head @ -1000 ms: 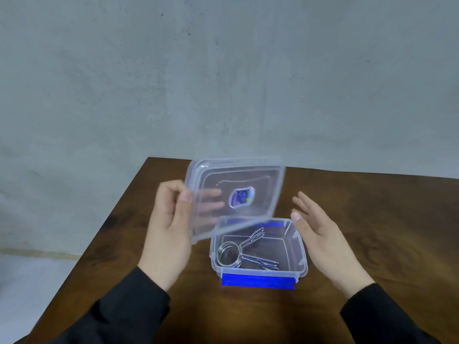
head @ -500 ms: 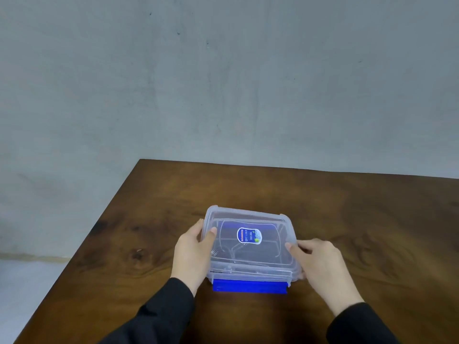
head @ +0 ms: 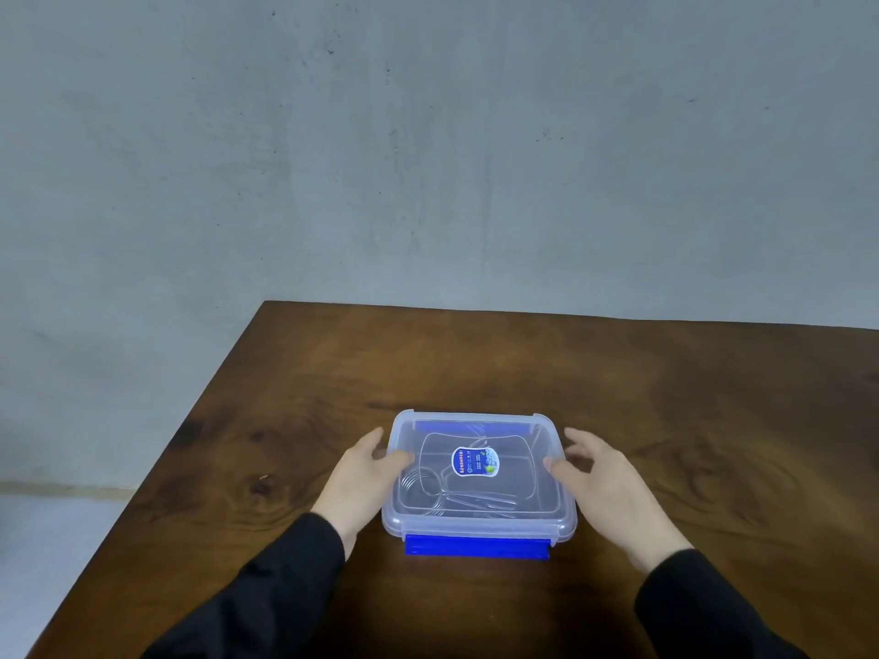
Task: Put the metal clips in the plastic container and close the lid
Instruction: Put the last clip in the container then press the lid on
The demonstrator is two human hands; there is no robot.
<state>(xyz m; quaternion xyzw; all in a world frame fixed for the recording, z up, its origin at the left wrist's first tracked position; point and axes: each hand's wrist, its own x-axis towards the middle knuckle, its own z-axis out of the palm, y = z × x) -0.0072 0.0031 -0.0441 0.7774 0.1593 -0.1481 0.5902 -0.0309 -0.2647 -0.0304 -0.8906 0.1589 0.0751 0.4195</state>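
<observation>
The clear plastic container (head: 566,527) sits on the wooden table (head: 689,401) with its clear lid (head: 523,449) lying flat on top. A blue-and-white sticker (head: 475,461) marks the lid's middle. Through the lid I can faintly make out the metal clips (head: 428,487), with a coiled ring at the left. A blue latch (head: 477,548) sticks out flat along the front edge, and another blue latch (head: 471,426) shows at the back. My left hand (head: 359,482) is at the left side, thumb on the lid's edge. My right hand (head: 613,492) is at the right side, thumb touching the lid, fingers spread and off the box.
A grey concrete wall rises behind the table. The table's left edge (head: 190,420) runs diagonally, with pale floor (head: 47,539) beyond it. Black sleeves cover both forearms at the bottom of the view.
A second ago my left hand held the lid tilted above the open container. The lid came down onto the box, and both hands have since loosened their hold at its sides.
</observation>
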